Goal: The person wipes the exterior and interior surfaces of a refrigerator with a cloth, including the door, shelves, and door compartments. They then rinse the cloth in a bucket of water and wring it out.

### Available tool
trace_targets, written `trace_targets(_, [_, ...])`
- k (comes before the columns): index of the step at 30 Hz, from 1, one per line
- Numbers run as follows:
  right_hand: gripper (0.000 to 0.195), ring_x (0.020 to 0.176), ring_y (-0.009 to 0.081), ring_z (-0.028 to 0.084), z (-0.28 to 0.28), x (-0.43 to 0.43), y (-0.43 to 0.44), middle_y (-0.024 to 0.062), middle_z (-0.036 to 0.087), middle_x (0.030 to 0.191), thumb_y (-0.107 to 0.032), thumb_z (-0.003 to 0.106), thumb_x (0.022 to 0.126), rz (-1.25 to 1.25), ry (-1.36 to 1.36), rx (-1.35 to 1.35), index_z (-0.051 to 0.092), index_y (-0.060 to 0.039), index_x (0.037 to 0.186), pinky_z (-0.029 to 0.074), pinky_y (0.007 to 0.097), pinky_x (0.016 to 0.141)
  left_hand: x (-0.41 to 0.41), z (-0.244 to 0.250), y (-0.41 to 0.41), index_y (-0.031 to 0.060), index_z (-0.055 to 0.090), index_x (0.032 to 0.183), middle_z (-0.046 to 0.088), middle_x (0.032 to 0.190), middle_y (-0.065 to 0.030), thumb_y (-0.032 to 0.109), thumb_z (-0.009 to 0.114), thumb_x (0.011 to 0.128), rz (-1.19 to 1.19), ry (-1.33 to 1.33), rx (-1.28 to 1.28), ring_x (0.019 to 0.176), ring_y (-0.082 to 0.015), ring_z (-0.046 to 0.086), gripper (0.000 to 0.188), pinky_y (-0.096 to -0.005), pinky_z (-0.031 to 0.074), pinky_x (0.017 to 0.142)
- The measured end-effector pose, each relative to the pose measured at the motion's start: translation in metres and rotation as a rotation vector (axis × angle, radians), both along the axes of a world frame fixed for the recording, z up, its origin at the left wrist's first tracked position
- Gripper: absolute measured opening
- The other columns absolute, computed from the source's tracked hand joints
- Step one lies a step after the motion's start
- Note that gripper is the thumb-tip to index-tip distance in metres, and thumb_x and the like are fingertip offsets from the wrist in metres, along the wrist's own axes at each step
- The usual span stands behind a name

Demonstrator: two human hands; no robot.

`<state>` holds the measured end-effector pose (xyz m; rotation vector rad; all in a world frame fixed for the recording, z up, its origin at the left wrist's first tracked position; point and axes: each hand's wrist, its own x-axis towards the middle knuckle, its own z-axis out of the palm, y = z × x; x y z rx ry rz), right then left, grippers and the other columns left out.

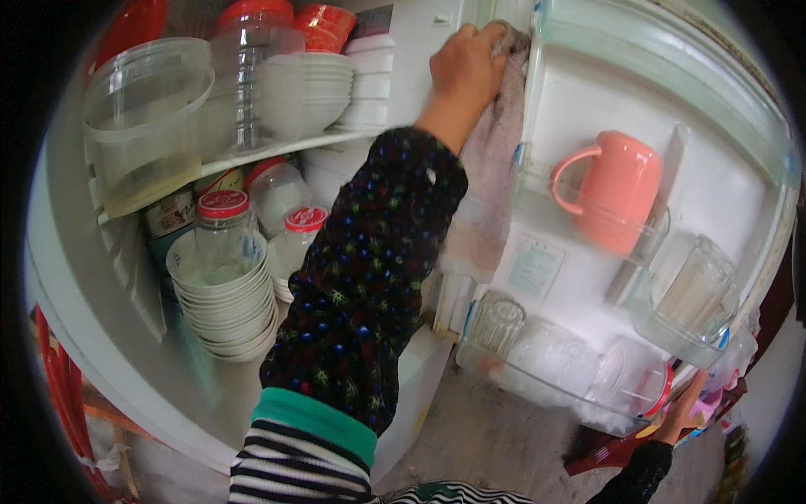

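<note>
My left hand (469, 66) grips a greyish-pink cloth (488, 164) at the hinge side of an open refrigerator. The cloth hangs down between the cabinet's white inner wall (415, 69) and the door. At lower right, my right hand (681, 409) holds the outer edge of the refrigerator door (579, 88). A pink mug (620, 189) sits in a clear door shelf, to the right of the cloth. Below it, a ribbed drinking glass (497, 321) and a clear jar with a red lid (630, 378) rest in the lowest door shelf.
Inside the cabinet are a clear plastic bucket (148, 126), stacked white bowls (227, 302), more bowls (324, 91) and red-lidded jars (223, 208). A glass mug (696, 283) stands in another door shelf. Red items (56, 390) are outside at left.
</note>
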<state>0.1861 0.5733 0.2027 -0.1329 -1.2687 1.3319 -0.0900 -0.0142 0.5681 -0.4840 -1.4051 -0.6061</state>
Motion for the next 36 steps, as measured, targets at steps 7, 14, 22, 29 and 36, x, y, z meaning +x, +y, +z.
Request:
trace_targets(7, [0.055,0.123,0.0214,0.039,0.01,-0.003,-0.006,0.0064,0.042,0.136,-0.042,0.044,0.096,0.089,-0.049,-0.079,0.038,-0.0059,0.137,0.027,0.0344,0.105,0.01,-0.224,-0.009,0.0206,0.054,0.118,0.053,0.094,-0.0122,0.013,0.062,0.077,-0.022,-0.382,-0.22,0.081,-0.0351,0.058,0.042,-0.0459,0.049,0.065])
trace_targets(14, [0.06,0.13,0.0201,0.032,0.025,0.008,-0.038,0.007,0.035,0.142,-0.043,0.044,0.096,0.01,-0.119,0.063,0.033,-0.0047,0.14,0.021,0.0333,0.109,0.034,-0.19,-0.049,0.0104,0.061,0.108,0.064,0.096,-0.0167,0.019,0.065,0.079,-0.202,-0.432,0.146,0.09,-0.0351,0.06,0.031,-0.0416,0.049,0.074])
trace_targets(22, [0.058,0.128,0.0213,0.034,0.008,-0.003,-0.023,0.0061,0.038,0.14,-0.042,0.044,0.096,0.093,-0.064,0.009,0.033,-0.0052,0.14,0.023,0.0336,0.108,-0.016,-0.001,-0.056,0.0108,0.059,0.106,0.057,0.096,-0.0164,0.027,0.061,0.084,0.128,-0.134,0.215,0.091,-0.0363,0.058,0.027,-0.0466,0.047,0.075])
trace_targets(29, [0.06,0.132,0.0213,0.029,-0.021,0.004,0.041,0.0077,0.033,0.144,-0.042,0.043,0.096,0.066,0.006,0.018,0.03,-0.0055,0.142,0.02,0.0332,0.11,-0.019,-0.138,-0.01,0.0051,0.046,0.101,0.054,0.1,-0.0193,0.023,0.05,0.091,0.167,-0.488,0.22,0.092,-0.0392,0.055,0.021,-0.0485,0.048,0.075])
trace_targets(36, [0.062,0.139,0.0196,0.017,-0.018,-0.006,0.029,0.008,0.019,0.152,-0.039,0.037,0.099,0.014,-0.081,0.048,0.02,-0.0021,0.146,0.014,0.0324,0.113,-0.004,-0.304,-0.032,-0.0022,0.042,0.102,0.054,0.097,-0.0216,0.017,0.051,0.089,0.185,-0.816,0.146,0.085,-0.0405,0.059,0.025,-0.0473,0.051,0.072])
